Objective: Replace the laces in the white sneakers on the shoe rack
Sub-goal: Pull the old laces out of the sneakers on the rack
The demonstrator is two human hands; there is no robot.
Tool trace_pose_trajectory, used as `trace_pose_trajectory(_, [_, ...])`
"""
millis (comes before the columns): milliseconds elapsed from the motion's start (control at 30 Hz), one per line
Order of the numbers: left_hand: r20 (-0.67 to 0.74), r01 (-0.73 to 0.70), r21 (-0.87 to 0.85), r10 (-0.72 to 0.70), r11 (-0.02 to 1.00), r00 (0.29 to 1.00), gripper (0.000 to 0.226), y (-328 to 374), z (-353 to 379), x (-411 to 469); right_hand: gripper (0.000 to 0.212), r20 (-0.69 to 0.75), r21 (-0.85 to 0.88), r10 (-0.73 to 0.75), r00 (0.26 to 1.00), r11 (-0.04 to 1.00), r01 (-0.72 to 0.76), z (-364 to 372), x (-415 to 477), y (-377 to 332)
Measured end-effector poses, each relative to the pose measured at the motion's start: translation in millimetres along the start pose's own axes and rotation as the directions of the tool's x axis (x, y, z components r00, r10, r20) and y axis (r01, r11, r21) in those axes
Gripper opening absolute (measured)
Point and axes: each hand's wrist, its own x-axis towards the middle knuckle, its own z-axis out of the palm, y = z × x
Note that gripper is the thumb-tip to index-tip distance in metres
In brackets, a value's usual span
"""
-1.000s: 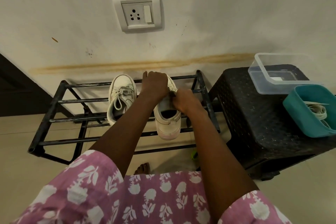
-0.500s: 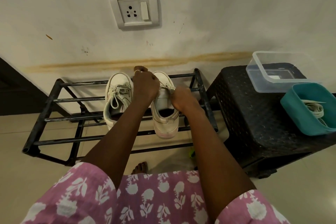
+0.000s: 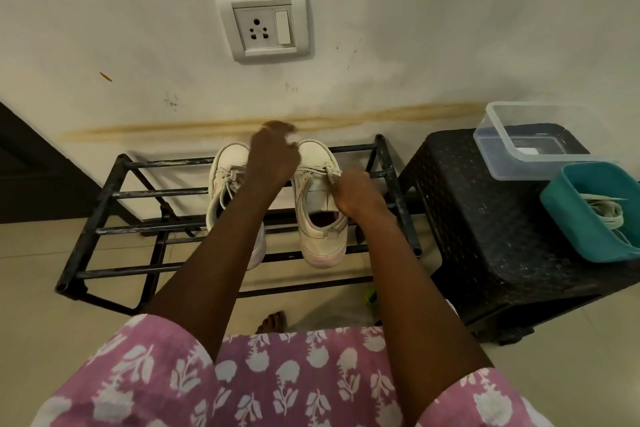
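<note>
- The right sneaker [image 3: 320, 218] lies on the shoe rack's [image 3: 104, 198] top bars near its right end, toe at the back rail, old lace [image 3: 317, 168] threaded.
- Our right hand [image 3: 353, 192] pinches that lace by the tongue; our left hand [image 3: 273, 158] is curled above the toes, blurred, so its grip we cannot tell.
- We judge unlacing is in hand; next, draw the lace out eyelet by eyelet.

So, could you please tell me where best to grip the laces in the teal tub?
Pinch the laces at their bunched loops, coming straight down through the open top of the teal tub. Its walls close off every side, and the loops likely give more to pinch than the thin ends.
</note>
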Motion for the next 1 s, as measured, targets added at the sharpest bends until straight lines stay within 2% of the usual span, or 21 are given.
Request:
trace_pose_trajectory(67, [0.185, -0.118, 0.149, 0.089, 0.982, 0.979, 0.031, 6, 7, -1, 0.025, 0.013, -0.02, 0.017, 1.0, 1.0, -0.017, -2, -1, -1])
trace_pose_trajectory(133, [0.276, -0.175, 0.292, 0.092, 0.94, 0.957, 0.03, 15, 16, -6, 0.026, 0.01, -0.019, 0.037, 0.999, 0.999, -0.036, -3, -1, -1])
trace_pose_trajectory(267, [0.265, -0.243, 0.53, 0.113, 0.813, 0.957, 0.029, 26, 25, -9, 0.027, 0.015, -0.007, 0.038, 0.999, 0.999, -0.038, -4, -2, -1])
trace_pose_trajectory(367, [0.272, -0.301, 0.605, 0.164, 0.738, 0.948, 0.027, 29, 31, -9, 0.025, 0.012, 0.004, 0.044, 0.999, 0.999, -0.044, -7, -4, -1])
trace_pose_trajectory(400, [0.272, -0.304, 0.597, 0.169, 0.742, 0.947, 0.028, 29, 31, -9, 0.025, 0.009, 0.007, 0.046, 0.999, 0.999, -0.046, -6, -4, -1])
trace_pose_trajectory(500, [0.229, -0.227, 0.468, 0.131, 0.854, 0.965, 0.028, 19, 29, -2, 0.026, -0.009, 0.015, 0.056, 0.998, 0.998, -0.055, -2, -2, -2])
trace_pose_trajectory(633, [0.159, -0.187, 0.329, 0.141, 0.926, 0.977, 0.024, 6, 26, -1, 0.026, -0.025, 0.015, 0.076, 0.997, 0.997, -0.075, 1, -1, -1])
trace_pose_trajectory(800, [-0.106, -0.026, 0.096, 0.036, 0.995, 0.994, 0.023, -8, 7, 2, 0.029, -0.021, 0.051, 0.109, 0.994, 0.993, -0.108, 2, 2, 1])
trace_pose_trajectory(900, [-0.274, 0.095, 0.006, -0.09, 0.995, 0.957, 0.024, -18, -10, 3, 0.031, -0.018, 0.059, 0.113, 0.993, 0.992, -0.112, 2, 1, 1])
trace_pose_trajectory(1000, [-0.353, 0.199, -0.037, -0.199, 0.979, 0.914, 0.025, -31, -21, 8, 0.032, -0.026, 0.068, 0.108, 0.994, 0.992, -0.107, 2, 1, 1])
